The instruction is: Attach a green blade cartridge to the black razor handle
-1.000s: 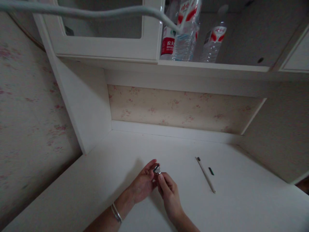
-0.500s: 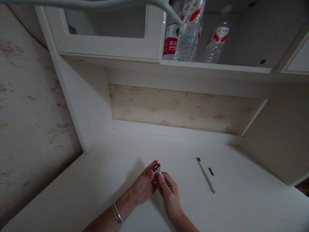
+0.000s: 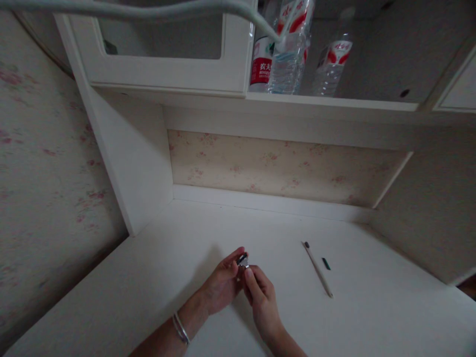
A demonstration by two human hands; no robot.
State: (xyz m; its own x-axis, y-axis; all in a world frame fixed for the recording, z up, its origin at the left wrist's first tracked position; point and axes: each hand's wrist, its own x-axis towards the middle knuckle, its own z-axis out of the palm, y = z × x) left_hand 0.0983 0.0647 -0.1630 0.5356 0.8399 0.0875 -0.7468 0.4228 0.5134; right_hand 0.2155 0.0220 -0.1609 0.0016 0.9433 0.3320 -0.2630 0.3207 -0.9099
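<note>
Both of my hands meet above the white desk, closed around one small shiny metal piece (image 3: 243, 261), silver with a dark part. It looks like the head of a razor, but much of it is hidden by fingers. My left hand (image 3: 222, 283) supports it from the left, thumb and fingers curled about its dark end. Lower right of it, my right hand (image 3: 262, 300) pinches the silver part between thumb and bent fingers. To the right on the desk lie a slim pale stick with a dark tip, like a toothbrush (image 3: 318, 270), and a small dark green strip (image 3: 326, 264).
The white desk (image 3: 167, 248) runs back to a low ledge and flowered wallpaper (image 3: 271, 161). Overhead, a shelf (image 3: 334, 102) holds several plastic bottles (image 3: 286, 67). A pale cable or arm (image 3: 167, 11) crosses the top. Side panels (image 3: 137, 163) bound the desk.
The hands and the metal piece stay almost where they were. Only a very slight shift of the whole view shows.
</note>
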